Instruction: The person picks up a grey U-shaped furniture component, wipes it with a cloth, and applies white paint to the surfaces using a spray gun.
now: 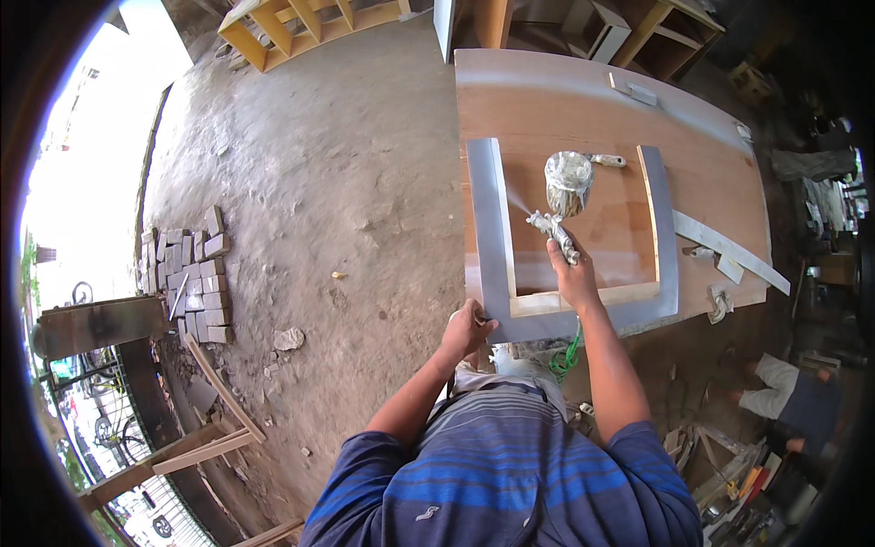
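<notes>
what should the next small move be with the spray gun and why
Perhaps ease the pale, paint-crusted spray gun in the right hand toward the near inner edge of the grey U-shaped wooden frame: its white mist points at the left inner edge, which looks whitened, while the near one looks patchy and wood-coloured.

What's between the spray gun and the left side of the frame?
In the head view, pale mist spreads from the spray gun toward the frame's left side.

head: left head-worn fisheye | faces down | grey frame [488, 228] near, floor [310, 182] farther below
</notes>
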Available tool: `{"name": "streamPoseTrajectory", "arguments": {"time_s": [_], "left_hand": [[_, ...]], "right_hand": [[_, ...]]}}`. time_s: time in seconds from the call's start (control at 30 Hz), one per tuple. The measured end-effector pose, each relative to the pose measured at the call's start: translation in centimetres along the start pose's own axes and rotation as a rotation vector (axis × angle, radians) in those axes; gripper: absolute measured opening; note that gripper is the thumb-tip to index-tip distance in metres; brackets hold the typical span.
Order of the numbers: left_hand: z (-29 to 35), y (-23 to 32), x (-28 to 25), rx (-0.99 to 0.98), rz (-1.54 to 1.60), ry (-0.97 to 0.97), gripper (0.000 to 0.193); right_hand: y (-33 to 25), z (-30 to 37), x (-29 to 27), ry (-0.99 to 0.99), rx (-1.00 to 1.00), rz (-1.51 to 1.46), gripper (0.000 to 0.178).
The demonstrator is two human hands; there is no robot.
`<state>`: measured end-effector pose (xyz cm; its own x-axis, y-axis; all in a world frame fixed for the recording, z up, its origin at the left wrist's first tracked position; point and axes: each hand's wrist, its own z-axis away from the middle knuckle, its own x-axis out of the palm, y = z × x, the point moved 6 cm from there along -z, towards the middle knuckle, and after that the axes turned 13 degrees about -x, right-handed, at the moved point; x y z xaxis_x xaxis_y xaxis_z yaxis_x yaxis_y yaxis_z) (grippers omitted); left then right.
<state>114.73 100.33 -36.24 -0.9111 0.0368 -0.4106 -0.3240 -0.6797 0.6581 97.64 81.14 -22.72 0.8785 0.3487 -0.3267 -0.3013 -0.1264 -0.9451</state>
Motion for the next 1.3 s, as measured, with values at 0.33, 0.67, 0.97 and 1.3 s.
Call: {"name": "streamPoseTrajectory", "arguments": {"time_s": [0.33,0.67,0.97,1.3], "left_hand": [[0.0,0.0,0.0,0.043,-0.005,-0.002,0.043],[0.1,0.2,-0.1,0.091,0.012,-0.011,0.043],[0.2,0.2,-0.1,0.072,0.0,-0.001,0.043],[0.4,0.3,-0.1,0.088,-0.021,0.031,0.043]], "right_hand": [[-0.8,7.5,-1.6,-0.051,0.114,0.012,0.042],[0.2,16.3,-3.7,-0.1,0.292,0.023,0.045],[-0.2,14.7,-3.3,-0.049,0.167,0.045,0.046],[-1.5,9.2,-2.8,0.066,-0.01,-0.007,0.044]]}}
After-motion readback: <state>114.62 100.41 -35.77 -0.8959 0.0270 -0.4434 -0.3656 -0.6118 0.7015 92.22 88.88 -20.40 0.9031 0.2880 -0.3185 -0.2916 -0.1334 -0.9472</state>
